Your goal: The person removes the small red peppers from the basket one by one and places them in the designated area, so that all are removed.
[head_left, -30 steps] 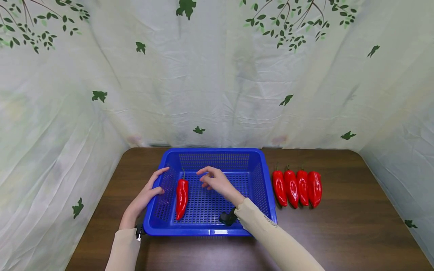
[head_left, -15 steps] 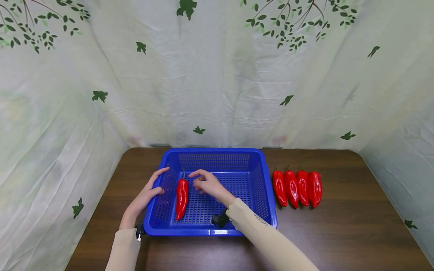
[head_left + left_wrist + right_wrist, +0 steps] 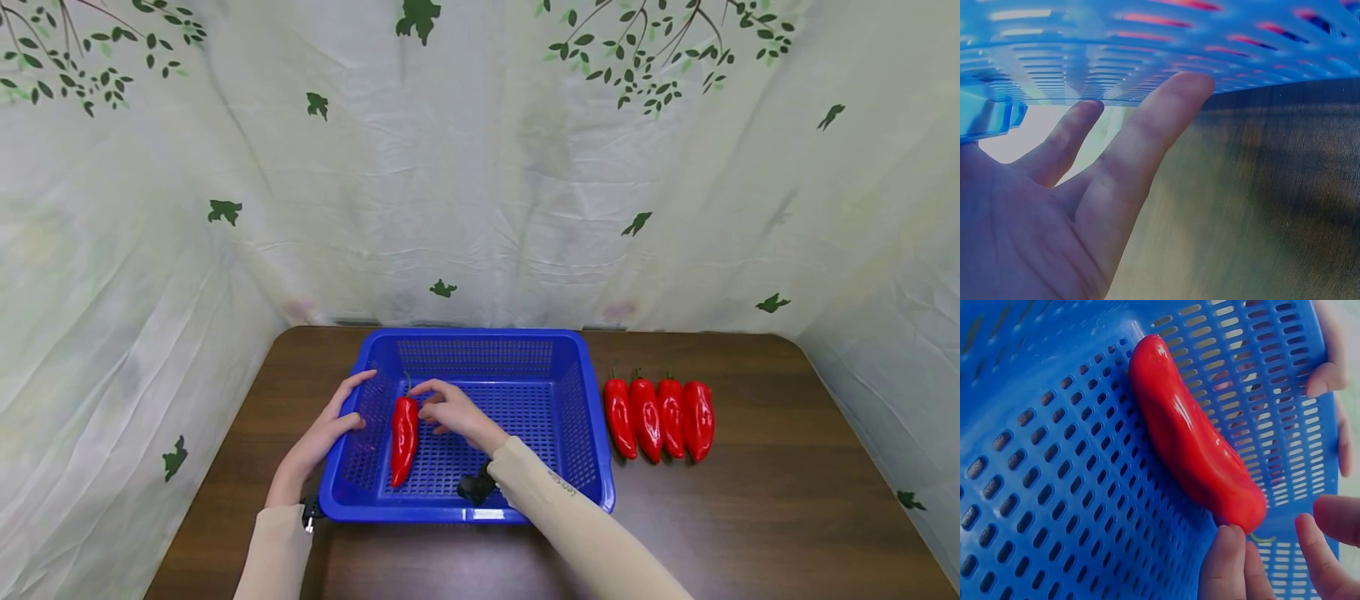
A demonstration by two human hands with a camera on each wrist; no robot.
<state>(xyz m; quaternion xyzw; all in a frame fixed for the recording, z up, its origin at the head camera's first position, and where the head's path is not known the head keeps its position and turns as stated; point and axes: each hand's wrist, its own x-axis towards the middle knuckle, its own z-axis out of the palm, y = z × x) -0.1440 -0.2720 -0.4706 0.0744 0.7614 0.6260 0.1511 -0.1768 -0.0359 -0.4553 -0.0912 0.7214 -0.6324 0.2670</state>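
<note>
A shiny red chili pepper (image 3: 404, 442) lies lengthwise in the left part of a blue perforated basket (image 3: 420, 513), its green stem (image 3: 1262, 539) toward the back. My right hand (image 3: 453, 414) reaches into the basket beside the pepper's stem end. In the right wrist view its fingers (image 3: 1225, 562) are at that end, apparently touching it, with a gap across to the other digits. My left hand (image 3: 322, 433) holds the basket's left rim, thumb and index finger over the edge. In the left wrist view, other fingers (image 3: 1141, 137) lie along the outer wall.
Several more red chili peppers (image 3: 658, 421) lie side by side on the brown wooden table (image 3: 787, 467), just right of the basket, stems mostly toward the back. A pale curtain (image 3: 495, 208) with green leaf prints surrounds the table's back and sides.
My right hand has moved left across the basket, from its middle to the pepper's stem end. The left hand, basket and peppers have stayed in place.
</note>
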